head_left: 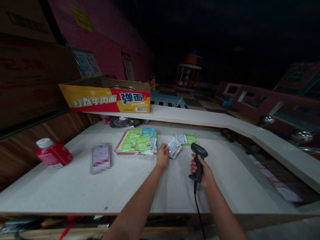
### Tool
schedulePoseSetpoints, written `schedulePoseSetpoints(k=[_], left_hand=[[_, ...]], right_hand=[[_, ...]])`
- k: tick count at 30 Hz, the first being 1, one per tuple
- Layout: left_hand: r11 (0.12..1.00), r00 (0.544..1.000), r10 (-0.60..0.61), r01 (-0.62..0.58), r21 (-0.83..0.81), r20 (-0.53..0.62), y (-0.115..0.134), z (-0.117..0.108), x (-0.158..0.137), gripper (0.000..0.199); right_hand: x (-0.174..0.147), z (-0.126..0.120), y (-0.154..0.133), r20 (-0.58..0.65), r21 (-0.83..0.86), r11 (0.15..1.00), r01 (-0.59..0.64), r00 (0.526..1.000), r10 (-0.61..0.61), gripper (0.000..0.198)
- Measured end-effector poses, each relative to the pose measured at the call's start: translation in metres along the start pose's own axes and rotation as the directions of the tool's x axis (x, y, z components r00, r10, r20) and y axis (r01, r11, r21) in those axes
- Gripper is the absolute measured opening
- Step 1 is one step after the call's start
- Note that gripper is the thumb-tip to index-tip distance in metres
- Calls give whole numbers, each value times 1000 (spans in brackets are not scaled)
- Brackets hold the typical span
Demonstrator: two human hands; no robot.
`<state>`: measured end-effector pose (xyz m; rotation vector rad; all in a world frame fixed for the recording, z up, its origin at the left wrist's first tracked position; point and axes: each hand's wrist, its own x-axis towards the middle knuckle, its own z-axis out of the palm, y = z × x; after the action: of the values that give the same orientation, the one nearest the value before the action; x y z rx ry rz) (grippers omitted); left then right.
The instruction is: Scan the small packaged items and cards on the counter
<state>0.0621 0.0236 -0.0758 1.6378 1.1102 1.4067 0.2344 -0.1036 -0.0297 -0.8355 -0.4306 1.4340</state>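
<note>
My left hand (163,156) pinches the left edge of a silvery-white packet (174,148) with small print on it. In my right hand (203,169) is a black barcode scanner (197,163), gripped by its handle, its head tilted toward the packet; a cable runs down from it past the table's front edge. Just behind the packet lie a second printed white packet (180,138) and a green packet (191,139). To the left of my left hand, several green and blue packets (136,140) lie on a flat, pink-edged item.
A bottle of red drink (53,154) and a blurred-out card (101,158) are on the white table (75,190) at left. An open noodle carton (107,99) stands on the raised ledge (190,115) behind. A black bag (125,122) lies beneath it.
</note>
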Motion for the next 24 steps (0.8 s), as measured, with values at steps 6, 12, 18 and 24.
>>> schedulePoseSetpoints(k=[6, 12, 18, 24], left_hand=[[1000, 1000, -12, 13, 6, -11, 1, 0, 1, 16], [999, 998, -43, 41, -34, -52, 1, -1, 0, 17], [920, 950, -289, 243, -309, -114, -1, 18, 6, 29], [720, 864, -501, 443, -533, 42, 25, 66, 34, 30]], right_hand=[[10, -18, 4, 32, 34, 996, 79, 996, -80, 41], [14, -21, 2, 8, 122, 989, 87, 996, -89, 38], [19, -25, 1, 30, 229, 971, 72, 996, -81, 36], [24, -29, 2, 49, 398, 917, 1, 999, -22, 31]])
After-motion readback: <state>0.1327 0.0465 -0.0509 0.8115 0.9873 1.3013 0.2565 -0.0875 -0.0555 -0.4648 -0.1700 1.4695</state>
